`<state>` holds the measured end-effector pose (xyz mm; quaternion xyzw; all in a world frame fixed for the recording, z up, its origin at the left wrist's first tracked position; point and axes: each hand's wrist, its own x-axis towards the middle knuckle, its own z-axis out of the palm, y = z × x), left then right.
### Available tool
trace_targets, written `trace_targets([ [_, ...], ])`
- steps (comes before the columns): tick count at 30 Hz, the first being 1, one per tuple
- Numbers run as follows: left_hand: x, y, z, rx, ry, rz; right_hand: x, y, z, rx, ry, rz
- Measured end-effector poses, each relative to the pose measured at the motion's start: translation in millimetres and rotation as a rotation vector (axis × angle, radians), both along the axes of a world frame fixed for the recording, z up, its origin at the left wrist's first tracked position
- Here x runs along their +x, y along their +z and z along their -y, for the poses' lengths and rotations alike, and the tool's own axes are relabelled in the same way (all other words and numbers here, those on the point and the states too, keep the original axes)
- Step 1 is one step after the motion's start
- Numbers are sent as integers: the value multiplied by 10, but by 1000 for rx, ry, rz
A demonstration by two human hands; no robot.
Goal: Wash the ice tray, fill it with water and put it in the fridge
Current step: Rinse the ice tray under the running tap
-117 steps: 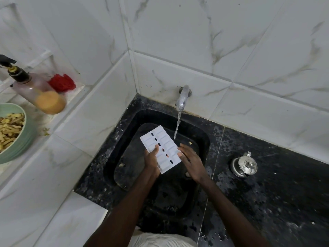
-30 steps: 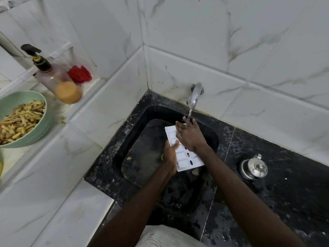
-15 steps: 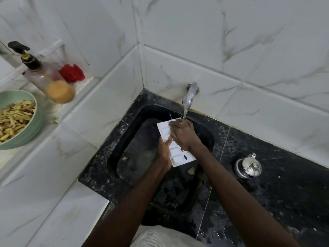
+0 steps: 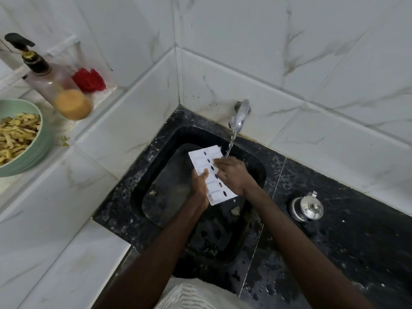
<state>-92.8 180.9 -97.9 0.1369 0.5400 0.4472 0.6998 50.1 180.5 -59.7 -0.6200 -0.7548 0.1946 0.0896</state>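
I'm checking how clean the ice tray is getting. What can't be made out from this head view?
- Ice tray: its right half is hidden under the right hand, the left edge under the left hand.
- Its other face is turned away from the camera.
- Residue on it: too small to tell.
- Sink drain: hidden by the forearms.

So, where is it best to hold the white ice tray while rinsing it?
Probably by its long left edge, coming from the left, as the left hand does. The ice tray is flat and narrow, and this leaves its top free for the right hand.
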Motion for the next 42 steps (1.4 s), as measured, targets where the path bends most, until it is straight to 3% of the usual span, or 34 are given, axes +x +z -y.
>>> trace_targets([
  [4, 57, 22, -15, -15, -8, -48, -226, 24, 9, -75, 16, 148],
  [10, -176, -100, -144, -61, 129, -54, -246, -117, 481, -97, 42, 25],
  [14, -155, -104, -68, -84, 127, -21, -29, -107, 450, 7, 31, -149],
  [17, -1, -23, 36, -92, 119, 13, -64, -123, 398, 70, -13, -78],
  [20, 45, -45, -31, -125, 162, -9, -186, -175, 522, -10, -7, 2],
  [26, -195, -176, -210, -215, 302, -85, 6, -236, 867, -5, -104, -88],
  [31, -151, -72, -199, -286, 359, -78, 120, -242, 855, -29, -395, -235],
  [37, -13, -81, -116, -288, 403, -48, 8, -347, 729, -131, -262, -190],
  [42, 34, -283, -123, -294, 402, -110, -9, -329, 604, -171, -373, -116],
])
